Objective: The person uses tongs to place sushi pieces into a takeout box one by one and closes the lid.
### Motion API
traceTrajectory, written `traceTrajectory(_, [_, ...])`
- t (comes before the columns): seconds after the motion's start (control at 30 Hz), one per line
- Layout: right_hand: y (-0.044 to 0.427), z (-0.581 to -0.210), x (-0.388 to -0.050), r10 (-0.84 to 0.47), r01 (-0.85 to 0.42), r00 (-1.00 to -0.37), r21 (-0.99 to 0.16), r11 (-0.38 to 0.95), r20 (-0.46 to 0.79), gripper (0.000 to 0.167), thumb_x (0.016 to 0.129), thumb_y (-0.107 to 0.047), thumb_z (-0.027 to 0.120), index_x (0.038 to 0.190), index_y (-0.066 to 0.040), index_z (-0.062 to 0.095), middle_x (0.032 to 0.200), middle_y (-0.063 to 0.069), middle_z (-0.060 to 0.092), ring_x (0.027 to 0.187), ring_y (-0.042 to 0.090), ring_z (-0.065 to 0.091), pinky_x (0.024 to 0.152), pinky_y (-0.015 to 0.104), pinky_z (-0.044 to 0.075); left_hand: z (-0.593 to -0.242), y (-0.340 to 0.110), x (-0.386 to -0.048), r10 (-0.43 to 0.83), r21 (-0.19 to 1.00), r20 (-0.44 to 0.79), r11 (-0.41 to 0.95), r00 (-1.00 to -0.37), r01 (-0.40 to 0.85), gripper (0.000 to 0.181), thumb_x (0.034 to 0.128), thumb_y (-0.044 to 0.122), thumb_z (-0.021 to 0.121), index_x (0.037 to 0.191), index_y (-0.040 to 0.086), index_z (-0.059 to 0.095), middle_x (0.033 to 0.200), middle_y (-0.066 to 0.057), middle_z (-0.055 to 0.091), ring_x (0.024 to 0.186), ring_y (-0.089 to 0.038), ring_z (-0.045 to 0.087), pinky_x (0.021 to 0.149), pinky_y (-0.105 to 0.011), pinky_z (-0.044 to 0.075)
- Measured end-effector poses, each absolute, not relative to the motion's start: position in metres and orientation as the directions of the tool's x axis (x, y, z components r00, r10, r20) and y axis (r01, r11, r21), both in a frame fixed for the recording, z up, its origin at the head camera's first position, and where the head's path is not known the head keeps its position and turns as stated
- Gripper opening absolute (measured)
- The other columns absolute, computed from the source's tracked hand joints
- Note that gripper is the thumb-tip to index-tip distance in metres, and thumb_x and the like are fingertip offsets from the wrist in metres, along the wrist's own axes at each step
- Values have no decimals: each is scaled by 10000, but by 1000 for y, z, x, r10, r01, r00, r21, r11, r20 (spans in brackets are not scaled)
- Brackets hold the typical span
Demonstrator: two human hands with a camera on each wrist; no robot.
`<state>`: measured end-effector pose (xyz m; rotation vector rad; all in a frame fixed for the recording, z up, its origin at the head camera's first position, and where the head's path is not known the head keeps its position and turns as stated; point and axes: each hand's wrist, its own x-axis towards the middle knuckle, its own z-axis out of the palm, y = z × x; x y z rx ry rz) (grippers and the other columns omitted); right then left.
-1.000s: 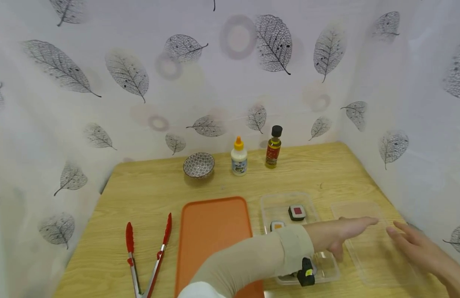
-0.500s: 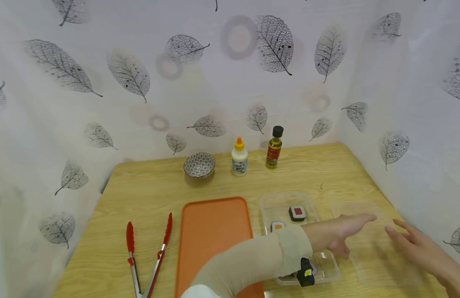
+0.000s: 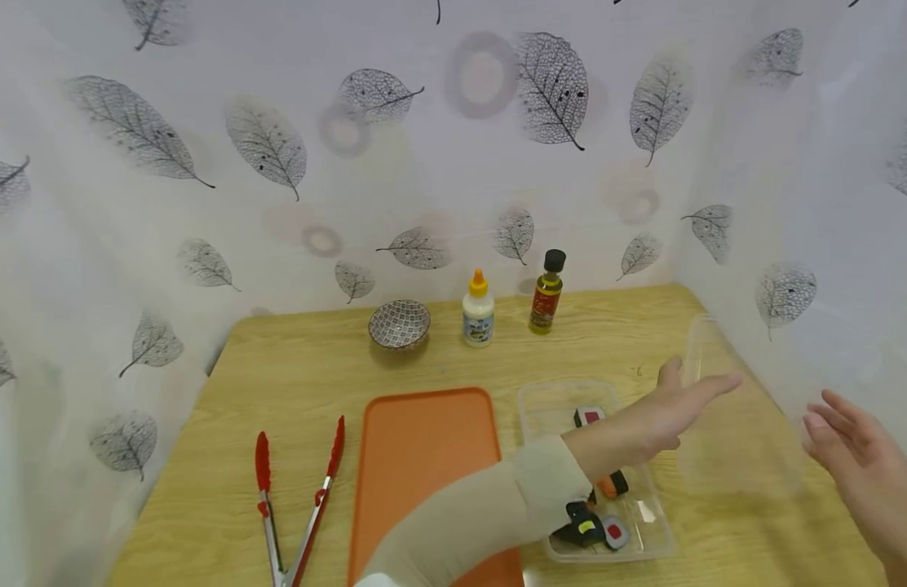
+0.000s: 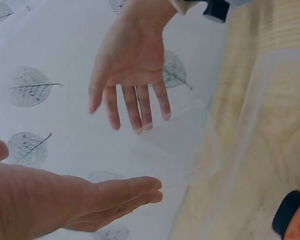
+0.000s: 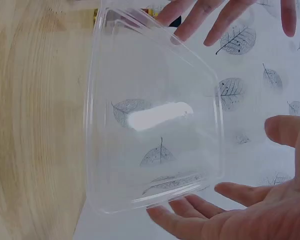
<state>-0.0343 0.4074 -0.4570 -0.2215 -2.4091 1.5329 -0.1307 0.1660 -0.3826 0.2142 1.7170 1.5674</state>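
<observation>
A clear plastic lid (image 3: 736, 440) stands tilted up off the table between my two hands. My left hand (image 3: 677, 408) reaches across a clear container to the lid's left side, fingers extended. On the lid's right is my right hand (image 3: 860, 469), its thumb apart from the fingers. In the right wrist view, the right fingertips meet the near edge of the lid (image 5: 160, 140), while left fingers (image 5: 205, 17) show by its far edge. Both sets of fingers look fairly straight. The clear container (image 3: 650, 512) holds several sushi pieces, partly hidden by my left forearm.
An orange tray (image 3: 427, 456) lies left of the container. Red-tipped tongs (image 3: 307, 530) lie spread farther left. Along the back stand a patterned bowl (image 3: 399, 324), a white bottle with a yellow cap (image 3: 478, 314) and an oil bottle (image 3: 546, 297). Leaf-print curtains border the table.
The lid lay flat on the table and is now raised and tilted. Both hands have moved up with it, the right one also slightly outward. More sushi shows beneath my left forearm.
</observation>
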Motion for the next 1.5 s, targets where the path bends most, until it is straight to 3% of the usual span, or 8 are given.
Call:
traceTrajectory(0.23, [403, -454, -47, 273, -423, -903, -803, -421, 333, 447, 1142, -39, 267, 1535, -10, 475, 1326, 72, 656, 1246, 146, 638, 881, 256, 600, -371, 140, -144, 667, 955, -236, 24, -707, -295, 607, 1077, 561, 420, 1618, 290, 383, 1674, 138, 283, 1580, -244, 281, 1218, -618, 356])
traceTrajectory(0.63, [369, -453, -55, -124, -83, -774, -293, -952, 621, 874, 1099, -489, -62, 1555, 230, 132, 1667, 358, 228, 1621, 330, 208, 1333, 319, 132, -373, 125, -151, 651, 933, -173, -132, -739, -335, 579, 1102, 505, 415, 1425, 56, 587, 1648, 1, 373, 1604, -319, 229, 1260, -609, 292])
traceTrajectory(0.73, [348, -448, -58, -216, -81, -716, -386, -919, 664, 846, 1060, -427, -164, 1583, 202, 48, 1703, 295, 152, 1431, 260, 499, 1239, 171, 268, -376, 122, -148, 646, 982, -114, -44, -755, -185, 543, 1105, 483, 414, 1449, 105, 594, 1574, 59, 481, 1513, -117, 361, 1226, -489, 374])
traceTrajectory(0.87, [334, -447, -63, -247, -318, -714, -618, -719, 655, 743, 1065, -293, -162, 1617, 142, 78, 1760, 143, 16, 610, 159, 537, 400, 137, 333, -377, 112, -138, 638, 988, -29, 134, -769, 74, 493, 1095, 532, 422, 1460, 248, 591, 1675, 96, 329, 1568, -84, 278, 1221, -493, 377])
traceTrajectory(0.97, [328, -449, -62, -176, -383, -849, -811, -441, 497, 607, 1112, -185, -7, 1660, 36, 129, 1763, 21, -215, 1304, 36, 539, 881, -84, 325, -379, 104, -129, 644, 945, 2, 250, -765, 213, 473, 1056, 591, 486, 1472, 375, 552, 1757, 74, 95, 1644, -179, 120, 1193, -624, 374])
traceTrajectory(1.0, [327, -450, -61, -143, -370, -890, -869, -328, 433, 579, 1122, -154, 46, 1669, 2, 154, 1749, 0, -261, 1570, 30, 220, 1235, 96, -106, -380, 101, -126, 651, 929, 4, 278, -759, 244, 480, 1041, 601, 515, 1480, 410, 531, 1766, 64, 41, 1652, -217, 92, 1171, -663, 381])
traceTrajectory(1.1, [322, -454, -62, -78, -233, -969, -971, -49, 236, 550, 1139, -131, 181, 1688, -115, 196, 1710, -37, -338, 1531, 149, -438, 1059, 451, -439, -383, 93, -117, 670, 859, 0, 380, -742, 343, 556, 990, 647, 578, 1509, 489, 457, 1766, 61, -82, 1657, -336, -32, 1093, -754, 402])
traceTrajectory(1.5, [279, -460, -68, -179, -264, -962, -872, 413, 206, 668, 1069, -18, 535, 1669, -170, 284, 1757, 34, -205, 1630, 265, -233, 1141, -4, 53, -415, 65, -90, 686, 487, 54, 616, -726, 619, 694, 906, 847, 506, 1453, 421, 491, 1772, -123, -56, 1598, -533, -115, 894, -645, 584])
